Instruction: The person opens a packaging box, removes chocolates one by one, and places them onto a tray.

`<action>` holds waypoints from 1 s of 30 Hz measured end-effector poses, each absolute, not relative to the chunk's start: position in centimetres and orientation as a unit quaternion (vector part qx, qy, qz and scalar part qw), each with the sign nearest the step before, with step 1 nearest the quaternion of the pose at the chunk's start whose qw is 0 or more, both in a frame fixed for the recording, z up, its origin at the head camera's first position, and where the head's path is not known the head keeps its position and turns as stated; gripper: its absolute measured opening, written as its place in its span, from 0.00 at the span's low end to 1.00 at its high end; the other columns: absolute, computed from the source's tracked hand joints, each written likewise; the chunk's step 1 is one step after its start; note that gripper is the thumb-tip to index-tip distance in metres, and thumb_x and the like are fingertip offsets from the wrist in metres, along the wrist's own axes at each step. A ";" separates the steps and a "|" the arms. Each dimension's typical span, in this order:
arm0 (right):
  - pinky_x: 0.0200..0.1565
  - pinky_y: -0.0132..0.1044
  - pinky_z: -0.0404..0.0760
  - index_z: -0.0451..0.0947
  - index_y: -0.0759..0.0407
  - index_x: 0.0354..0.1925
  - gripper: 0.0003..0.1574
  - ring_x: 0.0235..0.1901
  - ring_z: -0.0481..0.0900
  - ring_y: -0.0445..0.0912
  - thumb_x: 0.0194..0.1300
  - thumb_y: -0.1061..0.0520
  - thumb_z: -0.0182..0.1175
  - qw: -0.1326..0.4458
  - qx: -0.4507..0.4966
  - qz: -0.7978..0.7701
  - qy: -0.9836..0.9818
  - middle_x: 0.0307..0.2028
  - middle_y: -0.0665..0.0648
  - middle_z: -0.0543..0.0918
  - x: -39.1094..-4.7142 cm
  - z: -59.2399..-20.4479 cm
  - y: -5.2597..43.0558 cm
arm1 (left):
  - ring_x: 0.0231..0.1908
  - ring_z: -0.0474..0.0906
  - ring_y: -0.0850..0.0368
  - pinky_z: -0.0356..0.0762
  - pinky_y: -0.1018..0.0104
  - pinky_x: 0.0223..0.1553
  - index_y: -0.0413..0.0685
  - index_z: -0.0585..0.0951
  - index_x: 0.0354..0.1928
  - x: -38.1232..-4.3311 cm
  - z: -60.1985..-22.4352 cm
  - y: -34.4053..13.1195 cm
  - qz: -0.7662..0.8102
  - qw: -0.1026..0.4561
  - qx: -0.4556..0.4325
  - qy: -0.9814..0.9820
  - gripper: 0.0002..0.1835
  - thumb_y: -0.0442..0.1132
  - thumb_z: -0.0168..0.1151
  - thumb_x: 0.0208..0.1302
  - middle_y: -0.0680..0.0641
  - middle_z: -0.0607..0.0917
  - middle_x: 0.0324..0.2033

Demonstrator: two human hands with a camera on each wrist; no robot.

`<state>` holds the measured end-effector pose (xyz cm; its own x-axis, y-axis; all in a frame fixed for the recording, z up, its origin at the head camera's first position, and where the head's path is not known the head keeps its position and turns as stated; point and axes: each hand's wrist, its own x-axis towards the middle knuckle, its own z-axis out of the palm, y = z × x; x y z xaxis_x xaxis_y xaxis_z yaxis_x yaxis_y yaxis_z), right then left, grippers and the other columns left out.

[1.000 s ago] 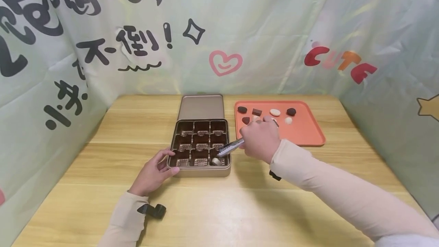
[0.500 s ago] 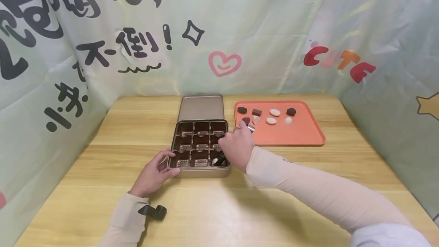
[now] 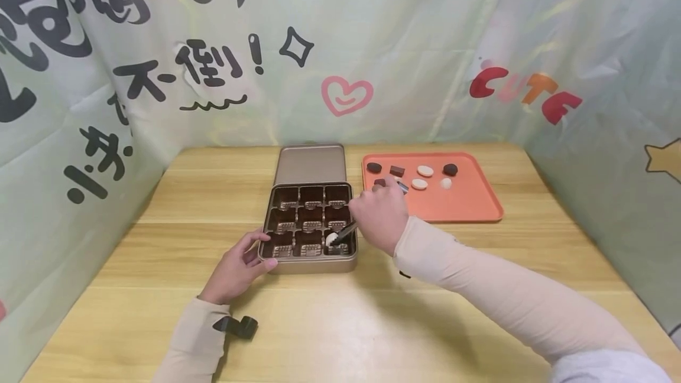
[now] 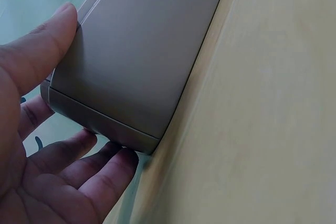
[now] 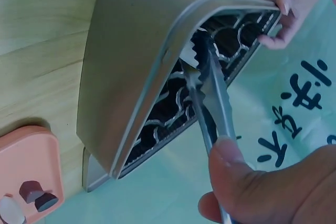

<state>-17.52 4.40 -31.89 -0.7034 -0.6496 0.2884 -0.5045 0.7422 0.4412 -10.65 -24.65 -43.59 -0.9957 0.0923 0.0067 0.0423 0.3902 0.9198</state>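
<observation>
A bronze-coloured tin (image 3: 314, 266) with a brown insert of several square compartments lies on the table. My left hand (image 3: 234, 268) holds its front left corner, thumb on the front wall (image 4: 126, 51) and fingers along the side. My right hand (image 3: 380, 214) grips metal tongs (image 5: 223, 111) with toothed tips. The tips reach into the front right compartment, at a small white chocolate (image 3: 330, 239); whether they pinch it or only touch it I cannot tell. The other compartments in the head view hold nothing visible.
Behind the tin lies its lid (image 3: 311, 163). To the right is an orange tray (image 3: 463, 208) with several dark and white chocolates, such as a white oval one (image 3: 419, 184); my right hand partly covers its near left part. A printed curtain (image 3: 404, 34) encloses the table.
The right hand swung left over the tin's right edge, then slightly back right. The tongs' tips went down to the white chocolate, which now sits farther back and left in its compartment. Left hand unchanged.
</observation>
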 end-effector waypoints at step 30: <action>0.25 0.38 0.55 0.84 0.49 0.23 0.12 0.13 0.64 0.44 0.48 0.47 0.77 0.203 0.222 -0.030 -0.953 0.10 0.46 0.70 -21.2 -29.9 11.8 | 0.63 0.65 0.34 0.79 0.57 0.54 0.44 0.71 0.59 -10.5 -43.3 -24.5 0.543 0.023 0.035 0.839 0.28 0.40 0.70 0.59 0.33 0.53 0.73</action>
<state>-21.21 11.78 -29.93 -0.8191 -0.4360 0.3727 -0.4116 0.8993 0.1476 -10.46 -24.51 -43.28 -0.9965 0.0835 -0.0007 0.0335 0.4075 0.9126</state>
